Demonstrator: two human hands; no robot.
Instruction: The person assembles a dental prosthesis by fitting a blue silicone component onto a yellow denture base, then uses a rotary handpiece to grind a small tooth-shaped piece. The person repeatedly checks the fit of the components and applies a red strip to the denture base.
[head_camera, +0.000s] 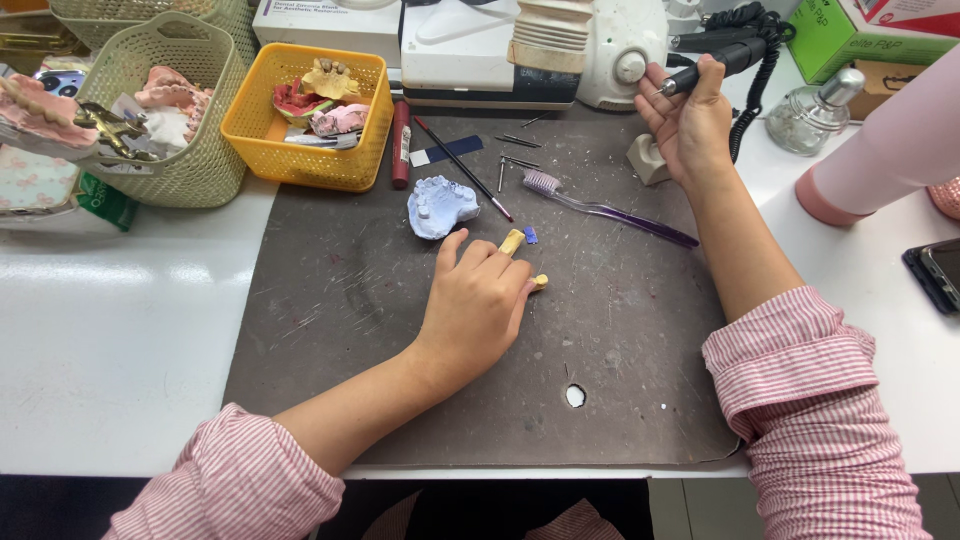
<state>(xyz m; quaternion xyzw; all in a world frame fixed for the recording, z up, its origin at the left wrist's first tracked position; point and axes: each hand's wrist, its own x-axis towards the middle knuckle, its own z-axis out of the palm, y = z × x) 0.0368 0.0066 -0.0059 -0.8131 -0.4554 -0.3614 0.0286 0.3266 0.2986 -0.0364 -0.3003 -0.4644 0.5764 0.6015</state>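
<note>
Far left, at 10 o'clock on the white tabletop (120, 330), a green mesh basket (180, 150) holds pink denture casts, with a metal-hinged articulator model (70, 125) just beside it. Next, at 11 o'clock, a yellow basket (305, 140) sits on the back edge of the dark grey work mat (340, 330), filled with red, pink and cream casts. A red pen (400, 145) lies just beside the yellow basket. A pale blue plaster cast (440, 205) rests on the mat near centre, with a thin brush (465, 170) slanting behind it. Left hand (475, 305) lies palm down on the mat at centre, grip curled together over a small yellowish piece (512, 243); its ends show past the fingers (490, 262) at 12 and 3 o'clock of the hand. A tiny blue chip (530, 236) lies just beside that piece. A few small metal burs (515, 150) are scattered behind. A purple toothbrush (610, 212) lies aslant at 1 o'clock of the left hand. Right hand (690, 125) is raised at 1 o'clock over the mat's back edge, grip clamped on a dark rotary handpiece (715, 62) with a coiled black cord (745, 110). A glass alcohol lamp (815, 110) stands at 2 o'clock. A pink bottle (880, 160) lies tilted at far right, and a phone (940, 275) shows at the edge.
</note>
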